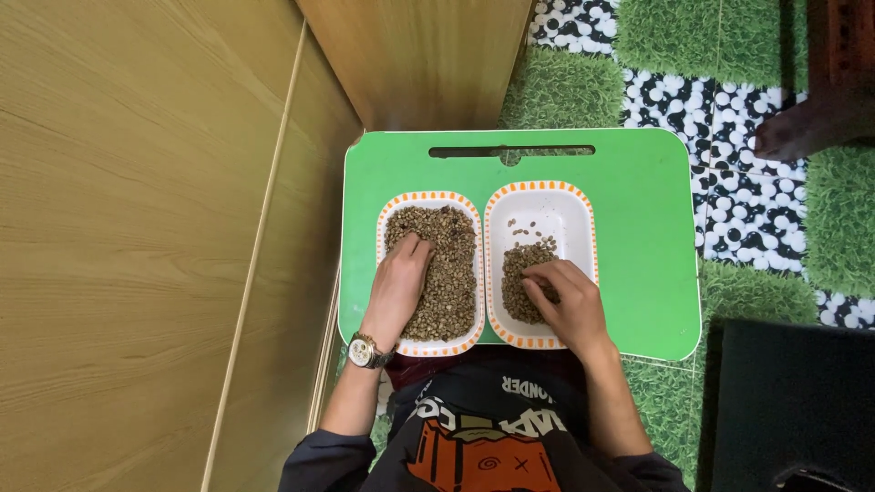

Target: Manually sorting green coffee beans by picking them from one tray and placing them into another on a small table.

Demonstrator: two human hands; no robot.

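Observation:
Two white rectangular trays with orange-striped rims sit side by side on a small green table (638,228). The left tray (428,198) is nearly full of small brownish-green beans (451,273). The right tray (547,196) holds a smaller heap of the same beans (519,269) in its near half. My left hand (398,282), with a wristwatch on the wrist, rests fingers-down in the beans of the left tray. My right hand (565,301) lies on the heap in the right tray, fingers curled into the beans. Whether either hand pinches any beans is hidden.
A tall wooden cabinet (137,228) stands right against the table's left side. The floor is green grass-like and black-and-white pebble tiles (747,210). Another person's bare foot (802,128) rests at the upper right. A black object (793,401) lies at the lower right.

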